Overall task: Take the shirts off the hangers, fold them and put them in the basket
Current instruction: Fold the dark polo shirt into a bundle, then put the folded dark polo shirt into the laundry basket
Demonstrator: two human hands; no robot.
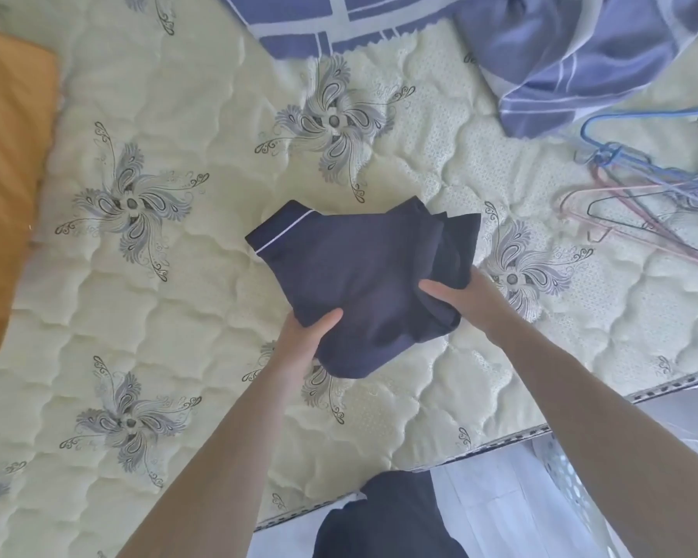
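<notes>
A folded dark navy shirt [359, 271] with a thin white stripe on its collar is held just above the quilted mattress [202, 300], near the middle. My left hand [305, 340] grips its near left edge, thumb on top. My right hand [460, 294] grips its near right side, where loose folds bunch up. A pile of empty wire hangers [637, 195], blue, pink and black, lies on the mattress at the right. A white perforated basket [573, 489] shows only its rim at the bottom right, beside the bed.
A blue checked blanket [561, 50] is bunched at the top right. An orange pillow [9, 187] lies at the left edge. The mattress edge runs diagonally at the bottom right, with pale floor below. Dark clothing on my body shows at the bottom centre.
</notes>
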